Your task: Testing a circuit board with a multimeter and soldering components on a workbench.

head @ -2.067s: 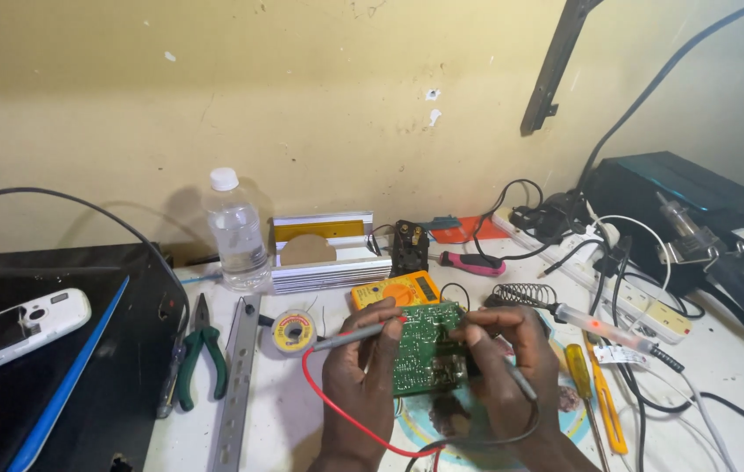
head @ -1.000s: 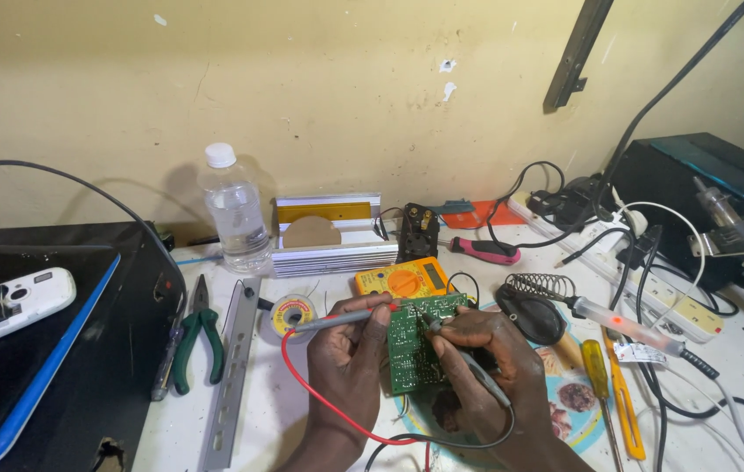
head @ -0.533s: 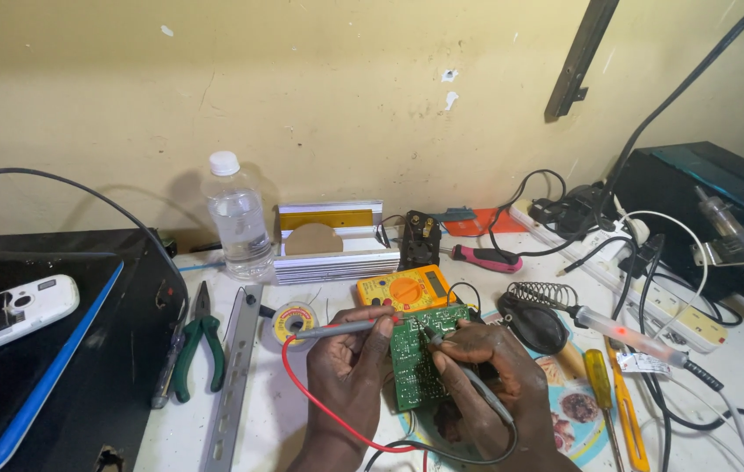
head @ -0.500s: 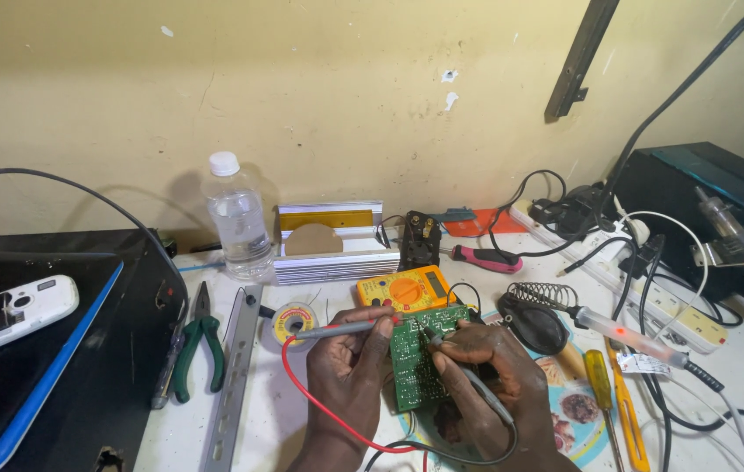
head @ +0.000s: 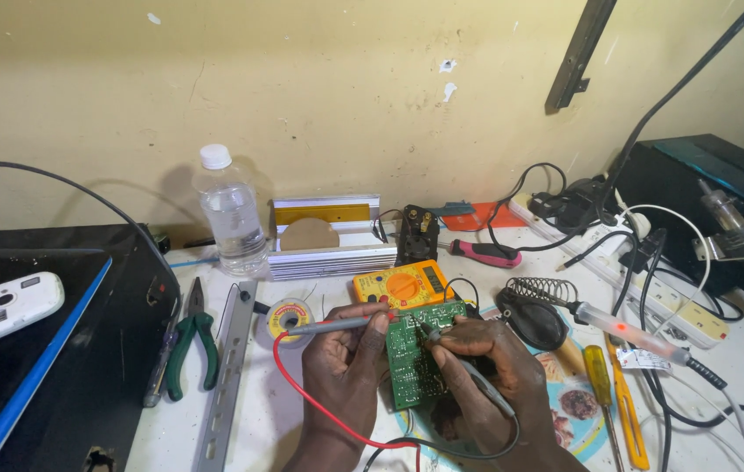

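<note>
Black case: fills the left of the bench, a white handset lying on top, out of the working area.
Bench: white top crowded with cables and tools, kept in a ring around the hands.
Water bottle: stands upright at the wall, behind the work.
Metal ruler: lies flat beside green-handled pliers, both within left reach.
Yellow multimeter: sits just behind the board, dial facing the person so it can be read while probing.
Green circuit board: held tilted between both hands at the bench's centre.
Left hand: fingers curled, steadying the board's left edge and pinching the grey probe with the red lead against it.
Right hand: fingers pinch the second probe like a pen, tip down on the board's upper part.
Solder spool: rests just left of the hands.
</note>
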